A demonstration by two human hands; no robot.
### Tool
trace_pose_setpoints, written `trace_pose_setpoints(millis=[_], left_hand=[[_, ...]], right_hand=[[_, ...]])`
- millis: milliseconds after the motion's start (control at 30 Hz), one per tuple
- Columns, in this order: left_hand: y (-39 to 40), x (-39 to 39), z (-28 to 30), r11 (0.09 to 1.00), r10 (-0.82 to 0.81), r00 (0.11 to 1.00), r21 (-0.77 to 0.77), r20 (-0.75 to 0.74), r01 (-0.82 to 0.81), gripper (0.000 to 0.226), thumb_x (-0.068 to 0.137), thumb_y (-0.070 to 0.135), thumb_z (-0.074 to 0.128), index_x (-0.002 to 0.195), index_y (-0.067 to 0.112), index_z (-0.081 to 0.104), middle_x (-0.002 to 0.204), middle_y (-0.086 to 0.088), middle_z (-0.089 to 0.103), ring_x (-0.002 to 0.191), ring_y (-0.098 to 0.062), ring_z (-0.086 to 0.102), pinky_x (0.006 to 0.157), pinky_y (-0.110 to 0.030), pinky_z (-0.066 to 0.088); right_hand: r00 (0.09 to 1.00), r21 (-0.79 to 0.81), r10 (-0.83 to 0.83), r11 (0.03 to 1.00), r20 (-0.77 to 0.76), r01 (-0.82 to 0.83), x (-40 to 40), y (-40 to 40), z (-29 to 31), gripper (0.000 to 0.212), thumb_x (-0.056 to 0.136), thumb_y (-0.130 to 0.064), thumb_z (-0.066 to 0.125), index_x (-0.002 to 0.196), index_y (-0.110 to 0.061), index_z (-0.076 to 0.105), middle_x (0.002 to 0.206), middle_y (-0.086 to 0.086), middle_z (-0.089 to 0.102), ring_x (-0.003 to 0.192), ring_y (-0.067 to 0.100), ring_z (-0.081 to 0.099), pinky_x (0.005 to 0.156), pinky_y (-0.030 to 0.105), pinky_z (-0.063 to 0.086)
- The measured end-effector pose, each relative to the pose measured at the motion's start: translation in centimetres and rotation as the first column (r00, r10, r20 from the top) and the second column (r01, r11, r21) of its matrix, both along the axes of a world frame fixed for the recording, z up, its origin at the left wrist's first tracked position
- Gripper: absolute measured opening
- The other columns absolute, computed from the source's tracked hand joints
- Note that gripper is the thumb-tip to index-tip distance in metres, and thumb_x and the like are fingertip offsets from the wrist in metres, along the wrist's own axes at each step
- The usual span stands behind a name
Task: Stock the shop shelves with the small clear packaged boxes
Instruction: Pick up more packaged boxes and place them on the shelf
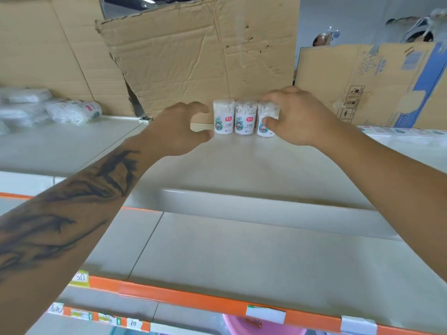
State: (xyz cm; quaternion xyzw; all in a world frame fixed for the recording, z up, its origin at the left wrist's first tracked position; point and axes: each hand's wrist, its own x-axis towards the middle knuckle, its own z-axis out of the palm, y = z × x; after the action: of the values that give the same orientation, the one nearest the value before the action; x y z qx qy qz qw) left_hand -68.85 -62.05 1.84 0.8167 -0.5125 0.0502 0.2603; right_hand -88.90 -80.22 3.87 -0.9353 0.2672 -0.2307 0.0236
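Three upright boxes [245,117] at shelf [242,238] back. Right hand [294,117] grip pinches the rightmost one; left hand [180,128] – curled, holding nothing – just left of the row.

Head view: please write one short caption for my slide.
Right hand grips the third small clear box on the shelf; left hand curls empty beside.
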Motion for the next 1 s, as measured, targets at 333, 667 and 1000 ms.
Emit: trace_pose_setpoints(millis=[333,667,1000], left_hand=[[10.2,-3.5,-4.0,0.998,0.035,0.992,0.04,0.12,-0.04,0.065,0.091,0.081,0.03,0.136,0.042,0.055,0.14,0.004,0.058,0.124,-0.025,0.058,0.106,-0.045,0.04],[25.2,2.2,-8.9,0.982,0.013,0.933,-0.183,0.359,0.056,0.056,0.093,0.067,0.048,0.131,0.03,0.065,0.137,-0.004,0.062,0.127,-0.032,0.059,0.11,-0.058,0.038],[38.9,9.7,-10.0,0.99,0.06,0.899,-0.139,0.434,0.0,0.057,0.093,0.064,0.051,0.136,0.027,0.062,0.14,-0.007,0.06,0.129,-0.035,0.055,0.11,-0.061,0.037]], right_hand=[[0.967,0.021,-0.243,0.97,0.081,0.242,-3.1,14.1,-6.1,0.063,0.095,-0.075,0.033,0.143,-0.038,0.049,0.151,-0.003,0.048,0.132,0.03,0.051,0.109,0.047,0.039],[0.907,-0.176,-0.219,0.939,0.359,0.296,2.2,29.2,-12.4,0.05,0.098,-0.057,0.052,0.136,-0.026,0.062,0.148,0.006,0.052,0.133,0.031,0.051,0.111,0.047,0.035],[0.928,-0.174,-0.127,0.965,0.35,0.198,10.6,42.6,-15.4,0.048,0.097,-0.053,0.054,0.135,-0.024,0.064,0.144,0.004,0.055,0.128,0.029,0.051,0.109,0.046,0.038]])
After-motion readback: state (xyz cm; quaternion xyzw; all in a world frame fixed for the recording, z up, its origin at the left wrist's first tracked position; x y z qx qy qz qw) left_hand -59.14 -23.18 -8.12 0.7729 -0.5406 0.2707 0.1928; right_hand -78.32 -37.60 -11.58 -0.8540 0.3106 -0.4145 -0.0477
